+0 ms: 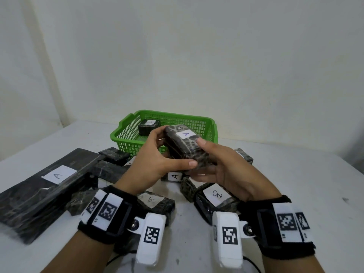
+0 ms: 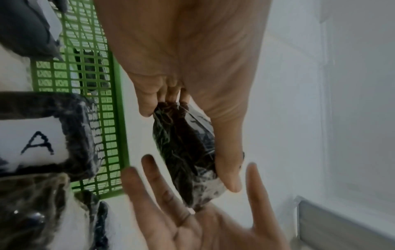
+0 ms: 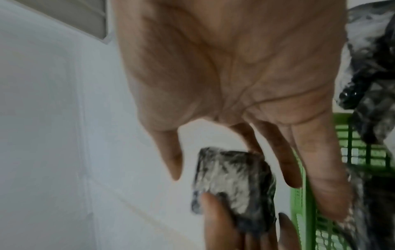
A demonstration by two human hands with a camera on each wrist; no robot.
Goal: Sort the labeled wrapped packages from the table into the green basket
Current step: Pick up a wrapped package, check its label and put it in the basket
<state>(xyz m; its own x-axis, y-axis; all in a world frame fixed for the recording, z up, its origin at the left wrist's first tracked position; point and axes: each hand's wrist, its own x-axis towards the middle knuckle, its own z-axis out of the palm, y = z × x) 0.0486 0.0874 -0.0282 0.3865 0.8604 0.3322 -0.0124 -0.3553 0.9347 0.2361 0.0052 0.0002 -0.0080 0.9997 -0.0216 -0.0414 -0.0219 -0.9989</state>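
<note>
A person's left hand clamps a dark, marble-patterned wrapped package, white label "A" up, above the table. The right hand spreads straight fingers beneath it. Just behind, the green basket holds one similar package.

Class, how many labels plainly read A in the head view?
4: held package, small package below it, another nearer, long flat package left. Basket package's label unreadable; others may hide.

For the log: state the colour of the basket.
Green basket, open grid walls; head view shows it best.
</note>
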